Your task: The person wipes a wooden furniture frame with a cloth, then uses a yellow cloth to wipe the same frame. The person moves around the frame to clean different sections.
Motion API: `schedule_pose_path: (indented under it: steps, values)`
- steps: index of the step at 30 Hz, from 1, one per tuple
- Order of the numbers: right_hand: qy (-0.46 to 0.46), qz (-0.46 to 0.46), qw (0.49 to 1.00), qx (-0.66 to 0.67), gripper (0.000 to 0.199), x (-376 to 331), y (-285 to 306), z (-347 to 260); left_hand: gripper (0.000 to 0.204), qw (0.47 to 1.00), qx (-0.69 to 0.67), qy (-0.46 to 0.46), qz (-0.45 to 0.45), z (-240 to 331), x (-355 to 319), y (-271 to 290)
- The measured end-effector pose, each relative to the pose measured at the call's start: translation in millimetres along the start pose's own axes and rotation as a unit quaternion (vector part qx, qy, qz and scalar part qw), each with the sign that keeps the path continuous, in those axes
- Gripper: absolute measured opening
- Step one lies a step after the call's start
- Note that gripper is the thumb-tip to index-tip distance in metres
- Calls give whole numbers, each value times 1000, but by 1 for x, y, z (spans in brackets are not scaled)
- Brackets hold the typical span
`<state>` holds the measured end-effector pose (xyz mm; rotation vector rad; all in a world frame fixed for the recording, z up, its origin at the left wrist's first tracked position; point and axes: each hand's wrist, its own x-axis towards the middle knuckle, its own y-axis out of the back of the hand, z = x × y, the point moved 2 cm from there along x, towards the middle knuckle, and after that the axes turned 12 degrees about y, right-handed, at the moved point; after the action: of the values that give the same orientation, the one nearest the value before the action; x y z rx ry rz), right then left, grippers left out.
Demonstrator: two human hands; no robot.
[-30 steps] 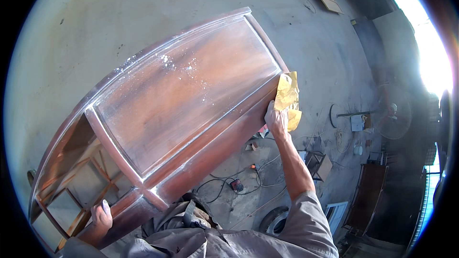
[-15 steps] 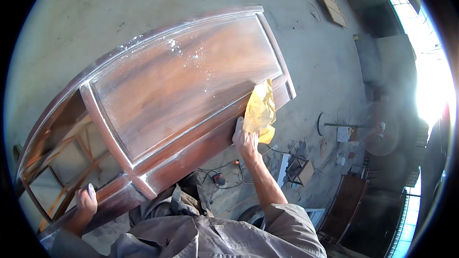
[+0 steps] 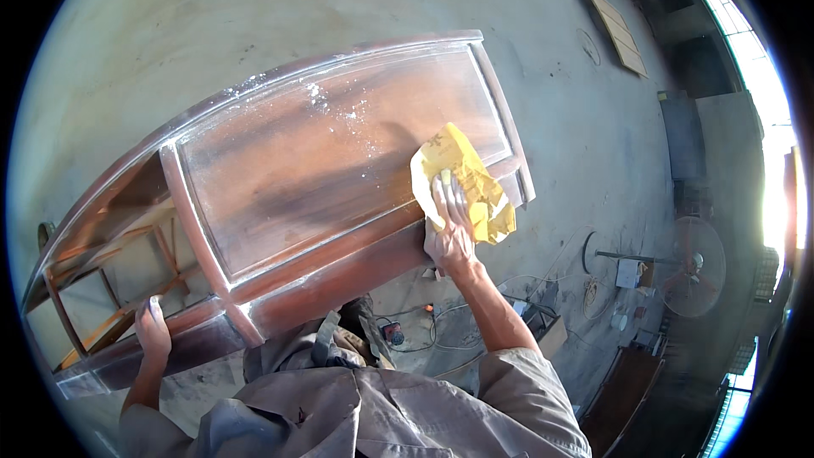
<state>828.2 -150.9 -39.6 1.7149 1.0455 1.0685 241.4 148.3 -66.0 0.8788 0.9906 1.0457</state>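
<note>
A brown wooden furniture frame with a smooth inset panel (image 3: 314,178) lies across in front of me, white dust scattered on its far part. My right hand (image 3: 451,233) is at the panel's near right corner, its fingers laid over a crumpled yellow sandpaper sheet (image 3: 487,195). Dark print shows on the sheet's upper part. Where the thumb is cannot be made out. At the lower left, my left hand (image 3: 153,332) is closed over the near rail (image 3: 199,332) beside the open section, thumb up.
Below the furniture lie a red and black power tool (image 3: 393,333) and loose cables (image 3: 437,335) on the concrete floor. To the right stands a pedestal fan (image 3: 691,267) near a small box (image 3: 629,273). A slatted wooden panel (image 3: 615,30) rests at the far right.
My right hand has shifted slightly right, and its fingers now spread over the sandpaper, which lies wider across the panel's corner. My left hand stays on the rail. The view has turned a little.
</note>
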Motion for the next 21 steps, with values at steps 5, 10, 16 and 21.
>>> schedule_pose_path:
  steps: [5,10,16,21]
  values:
    - [-230,-44,972,-9,30,-5,40,98,42,983,-64,-87,151,144,-26,-23]
    - [59,-71,992,89,69,-41,39,22,47,964,-46,-177,193,292,-24,-50]
    - [-68,-25,997,-26,65,-34,109,192,53,965,41,-123,228,329,-27,-67]
    - [88,116,986,-83,22,70,83,291,50,957,3,-174,231,370,-23,-59]
